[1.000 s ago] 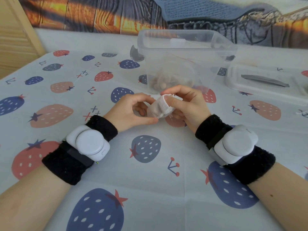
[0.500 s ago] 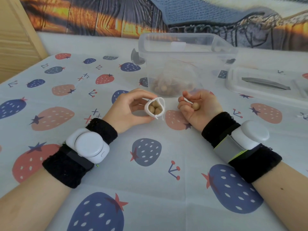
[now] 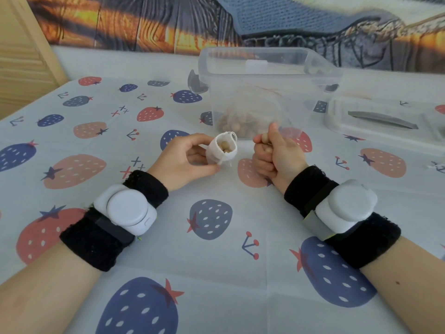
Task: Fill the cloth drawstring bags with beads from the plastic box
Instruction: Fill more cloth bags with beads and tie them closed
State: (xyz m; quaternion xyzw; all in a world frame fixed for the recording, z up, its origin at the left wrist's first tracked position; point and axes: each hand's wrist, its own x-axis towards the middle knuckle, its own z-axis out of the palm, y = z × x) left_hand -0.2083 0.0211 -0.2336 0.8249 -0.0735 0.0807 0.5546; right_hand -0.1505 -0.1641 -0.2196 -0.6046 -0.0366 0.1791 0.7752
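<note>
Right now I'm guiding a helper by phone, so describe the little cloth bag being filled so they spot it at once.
Start at the clear plastic box with tan beads at the far middle of the strawberry-print tablecloth. Just in front of it, the left hand holds a small white cloth drawstring bag. It is the only cloth item in hand, mouth open with beads showing inside.

The bag (image 3: 222,151) sits left of the bead (image 3: 264,138), the box (image 3: 267,92) behind both, its lid (image 3: 382,121) apparently farther right.
</note>
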